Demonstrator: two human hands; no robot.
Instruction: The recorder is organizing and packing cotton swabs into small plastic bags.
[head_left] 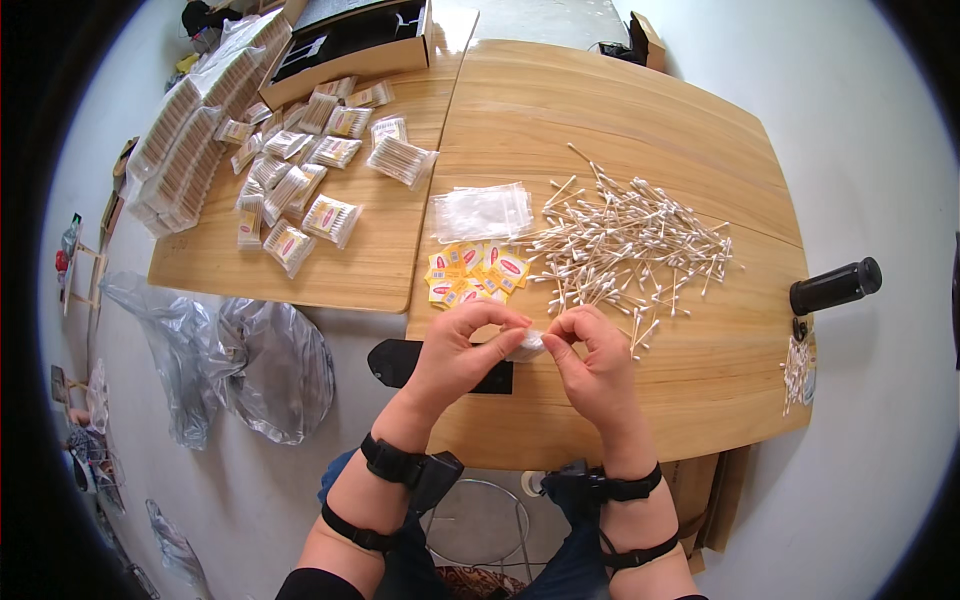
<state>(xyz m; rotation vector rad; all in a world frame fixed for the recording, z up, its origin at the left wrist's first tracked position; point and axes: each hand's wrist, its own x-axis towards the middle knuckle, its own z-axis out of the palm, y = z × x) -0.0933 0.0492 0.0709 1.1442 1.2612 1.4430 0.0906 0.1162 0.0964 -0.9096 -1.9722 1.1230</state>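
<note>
Left fingers [500, 318] and right fingers [582, 322] are pinching a small translucent bag [530, 346] between them; filled packs [333, 220] are lying beyond, leftward, while cards [468, 262], flat bags [482, 212] and loose swabs [640, 235] are lying unpacked ahead.

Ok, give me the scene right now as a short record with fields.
Left hand: left hand pinches one side of a small whitish bag
Right hand: right hand pinches its other side
Bag contents: cannot tell, fingers cover much of it
Under left hand: black flat piece, partly hidden
Beyond hands: yellow printed cards, then flat clear bags
Right of those: loose pile of cotton swabs
Left table: filled swab packs, scattered
Right edge: black cylinder, lying tilted in view
</note>
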